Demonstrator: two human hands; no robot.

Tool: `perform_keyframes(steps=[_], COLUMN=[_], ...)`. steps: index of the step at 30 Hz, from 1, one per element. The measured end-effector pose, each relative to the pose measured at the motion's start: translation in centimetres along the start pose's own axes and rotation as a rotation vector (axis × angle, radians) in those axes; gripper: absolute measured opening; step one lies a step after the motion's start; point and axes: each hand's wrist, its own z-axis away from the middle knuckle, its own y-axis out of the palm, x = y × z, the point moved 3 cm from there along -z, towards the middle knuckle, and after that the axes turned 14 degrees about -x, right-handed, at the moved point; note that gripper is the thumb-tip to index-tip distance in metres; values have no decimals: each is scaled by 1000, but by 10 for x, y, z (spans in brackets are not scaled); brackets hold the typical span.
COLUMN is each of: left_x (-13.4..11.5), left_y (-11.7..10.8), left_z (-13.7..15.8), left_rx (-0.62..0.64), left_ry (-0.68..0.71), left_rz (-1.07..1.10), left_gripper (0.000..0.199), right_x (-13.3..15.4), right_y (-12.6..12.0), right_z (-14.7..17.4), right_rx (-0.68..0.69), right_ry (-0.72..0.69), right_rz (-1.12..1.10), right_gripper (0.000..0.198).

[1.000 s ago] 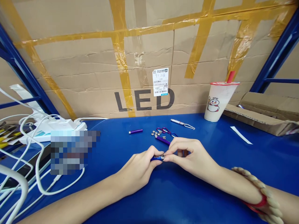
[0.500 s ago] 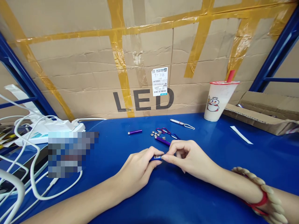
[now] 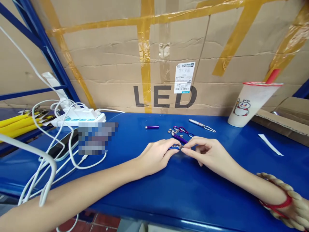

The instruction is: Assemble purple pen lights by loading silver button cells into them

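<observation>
My left hand (image 3: pixel 156 157) pinches a small blue tube (image 3: pixel 173 147), like the body of a mini torch, between thumb and fingers. At the tube's right end, the thumb and index finger of my right hand (image 3: pixel 210 153) close on a small silvery piece (image 3: pixel 180 147), perhaps a button cell; the fingertips partly hide it. Just beyond lies a purple tube (image 3: pixel 180 138), beside several button cells (image 3: pixel 170 131) and small coloured clips (image 3: pixel 182 129). Another purple tube (image 3: pixel 152 127) rests farther left. A silver penlight (image 3: pixel 196 122) with a wire clip lies behind my right hand.
A tilted-looking drink cup (image 3: pixel 251 104) with a red straw stands back right, near an open cardboard box (image 3: pixel 285 124) and a white strip (image 3: pixel 270 145). At left are a power strip (image 3: pixel 82 117), white cables (image 3: pixel 74 161) and a phone (image 3: pixel 65 145). A large carton (image 3: pixel 108 64) walls the back.
The view has shifted, showing more of the table's left side and front edge. Both hands stay together at the blue tube; a silvery piece now shows at its right end.
</observation>
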Motion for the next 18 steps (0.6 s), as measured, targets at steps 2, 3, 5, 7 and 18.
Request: perform_keyframes(steps=[2, 3, 5, 7, 18], left_x=[0, 0, 0, 0, -3], left_y=[0, 0, 0, 0, 2], left_z=[0, 0, 0, 1, 2], left_rx=[2, 2, 2, 3, 47], left_ry=[-22, -31, -45, -54, -77], left_rz=[-29, -39, -48, -51, -15], left_gripper=[23, 23, 24, 25, 25], right_x=[2, 2, 2, 1, 4], right_y=[-1, -1, -2, -2, -7], right_z=[0, 0, -1, -1, -3], right_rx=[-26, -34, -45, -55, -78], right_ry=[-20, -25, -29, -25, -202], right_rz=[-5, -8, -10, -10, 0], right_gripper=[42, 43, 45, 46, 37])
